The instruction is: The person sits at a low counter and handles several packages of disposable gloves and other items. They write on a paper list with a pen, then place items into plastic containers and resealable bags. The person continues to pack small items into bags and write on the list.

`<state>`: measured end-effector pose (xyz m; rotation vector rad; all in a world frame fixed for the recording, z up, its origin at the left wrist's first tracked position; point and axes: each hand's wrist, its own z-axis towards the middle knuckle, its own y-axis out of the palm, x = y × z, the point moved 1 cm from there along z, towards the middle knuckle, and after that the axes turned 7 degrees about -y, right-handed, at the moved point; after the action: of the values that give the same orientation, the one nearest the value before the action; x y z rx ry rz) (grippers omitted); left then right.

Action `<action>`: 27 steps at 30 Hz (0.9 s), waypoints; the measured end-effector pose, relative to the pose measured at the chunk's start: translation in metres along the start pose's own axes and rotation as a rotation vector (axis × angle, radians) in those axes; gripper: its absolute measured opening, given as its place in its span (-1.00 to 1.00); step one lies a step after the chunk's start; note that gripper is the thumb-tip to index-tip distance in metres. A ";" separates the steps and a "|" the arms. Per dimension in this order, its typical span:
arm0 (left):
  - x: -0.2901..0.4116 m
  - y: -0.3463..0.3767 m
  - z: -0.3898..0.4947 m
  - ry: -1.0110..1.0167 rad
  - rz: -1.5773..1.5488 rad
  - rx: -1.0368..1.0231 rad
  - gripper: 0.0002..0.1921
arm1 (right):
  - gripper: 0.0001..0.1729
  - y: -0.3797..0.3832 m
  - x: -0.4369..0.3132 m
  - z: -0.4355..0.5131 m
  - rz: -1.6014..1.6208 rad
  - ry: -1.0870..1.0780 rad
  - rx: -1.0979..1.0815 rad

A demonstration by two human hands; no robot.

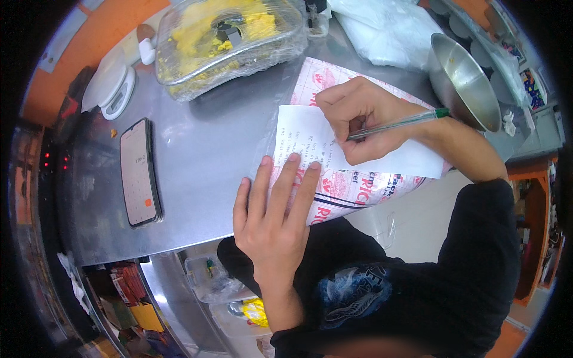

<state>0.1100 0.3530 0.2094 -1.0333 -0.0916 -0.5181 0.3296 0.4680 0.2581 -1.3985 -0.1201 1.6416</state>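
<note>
My right hand is closed around a clear ballpoint pen with a green end, its tip down on a white sheet of paper that bears several lines of handwriting. My left hand lies flat with its fingers spread, fingertips on the sheet's near left edge. Beneath the paper is a white packet with red printing, resting at the edge of the steel table. A smartphone showing a calculator lies to the left on the table.
At the back stands a plastic-wrapped container of yellow food. A white kitchen scale is at the back left. White plastic bags and a tilted steel bowl are at the back right. Plastic tubs sit below the steel table.
</note>
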 end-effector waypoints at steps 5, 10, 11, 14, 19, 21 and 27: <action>0.000 0.001 -0.001 0.002 -0.002 0.002 -0.39 | -0.80 0.002 0.003 -0.001 0.004 0.025 0.040; -0.001 0.001 -0.001 0.001 -0.004 -0.005 -0.41 | -0.81 0.002 0.003 0.000 -0.016 0.014 0.009; -0.001 0.001 -0.001 0.001 -0.001 -0.003 -0.41 | -0.81 0.002 0.002 0.000 -0.027 -0.004 0.004; -0.001 0.001 -0.001 0.004 -0.001 -0.005 -0.41 | -0.82 0.001 0.003 -0.001 -0.021 -0.007 0.037; -0.002 0.002 -0.003 0.001 0.006 0.002 -0.41 | -0.82 -0.001 0.006 -0.003 -0.105 -0.041 0.007; -0.002 0.002 -0.002 -0.001 0.000 0.008 -0.41 | -0.82 -0.001 0.006 -0.003 -0.077 -0.033 0.000; -0.003 0.000 -0.002 -0.003 -0.006 0.001 -0.41 | -0.82 0.000 0.003 -0.001 -0.040 0.008 0.005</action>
<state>0.1075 0.3522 0.2070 -1.0334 -0.0972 -0.5221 0.3304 0.4697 0.2555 -1.3907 -0.1381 1.6026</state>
